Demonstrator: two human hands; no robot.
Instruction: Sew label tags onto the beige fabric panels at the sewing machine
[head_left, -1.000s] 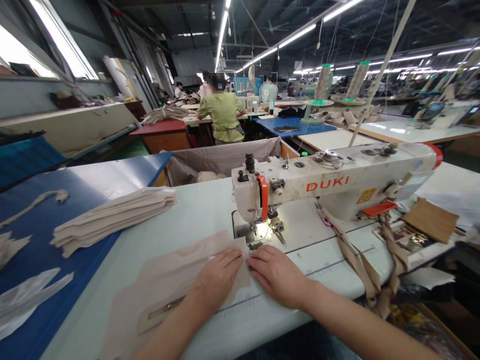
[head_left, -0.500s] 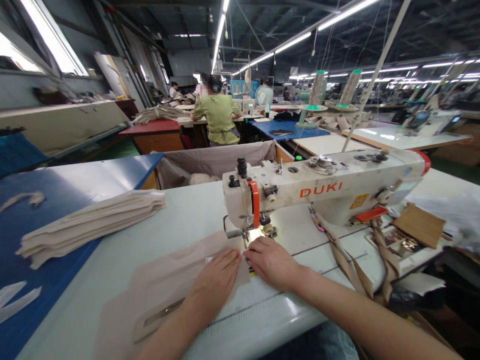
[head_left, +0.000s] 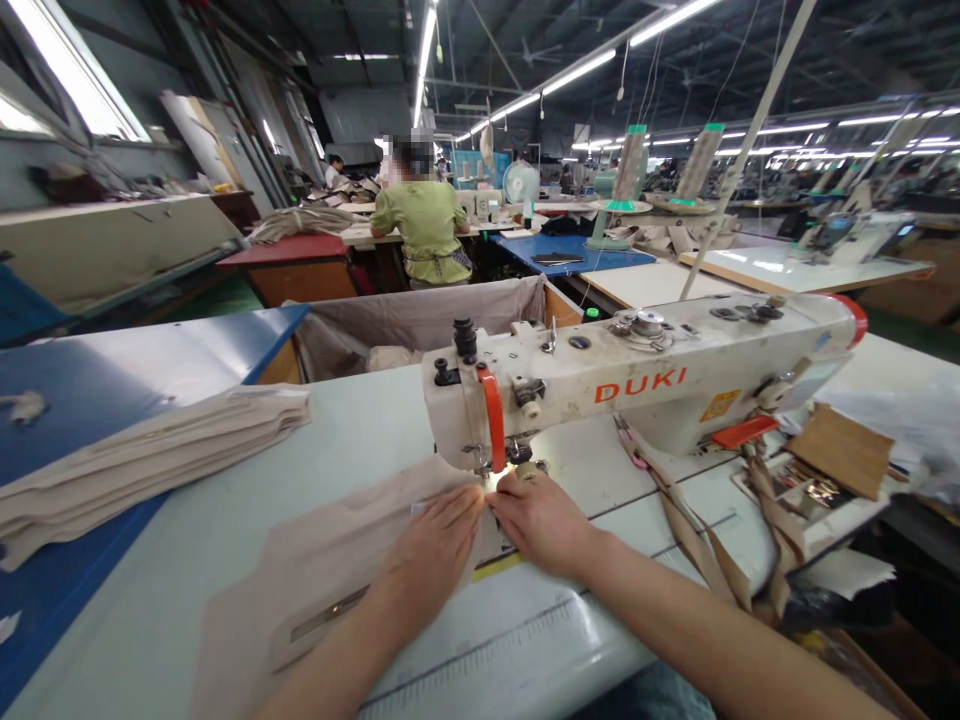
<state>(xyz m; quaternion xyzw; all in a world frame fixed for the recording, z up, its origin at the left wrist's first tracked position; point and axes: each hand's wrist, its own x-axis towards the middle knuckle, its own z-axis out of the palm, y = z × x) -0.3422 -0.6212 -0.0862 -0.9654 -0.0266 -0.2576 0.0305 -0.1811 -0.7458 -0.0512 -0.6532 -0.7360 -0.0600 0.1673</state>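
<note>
A beige fabric piece [head_left: 330,530] with a zipped slot [head_left: 330,614] lies on the pale sewing table. Its upper end is under the needle area of a white sewing machine [head_left: 637,365] marked DUKI. My left hand [head_left: 435,545] rests flat on this fabric, fingers stretched toward the needle. Close beside it, my right hand [head_left: 544,520] has its fingers bent and pinched at the fabric's edge, just in front of the lit presser foot. The fingertips of both hands nearly touch. The foot and needle are partly hidden behind them.
A stack of beige fabric pieces [head_left: 172,450] lies at left, across the blue table [head_left: 247,345]. Scissors [head_left: 630,440] and fabric strips [head_left: 697,530] lie right of the needle, near a parts tray [head_left: 817,490]. A cloth-lined bin [head_left: 352,325] stands behind; a person [head_left: 427,225] sits beyond.
The fabric's far edge near the needle has risen into a curve, and more of a yellow strip shows below my hands. Both hands stay close to the needle. The view has shifted slightly.
</note>
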